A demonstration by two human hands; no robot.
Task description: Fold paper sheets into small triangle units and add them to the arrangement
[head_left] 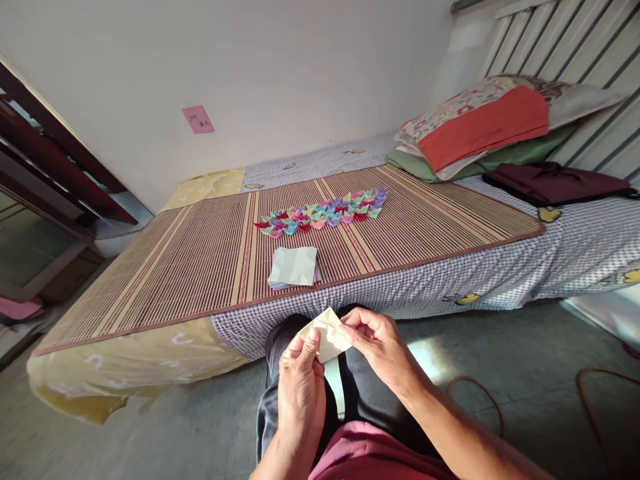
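Observation:
A pale yellow piece of folded paper (330,339) is held above my knees, between both hands. My left hand (303,370) pinches its left side, thumb on top. At its right corner, the thumb and fingers of my right hand (375,340) are closed on the paper. Beyond my hands, a stack of square paper sheets (293,267) lies on the striped mat, a pale sheet uppermost with coloured edges below. Farther back stand rows of small folded paper boats (320,215) in many colours.
The striped bamboo mat (200,260) covers much of the bed, over a checked sheet (395,297). Pillows (485,127) and a dark maroon folded bag or cloth (555,183) lie at the right. A pink note (198,119) is on the wall. A cable (480,383) curls on the floor.

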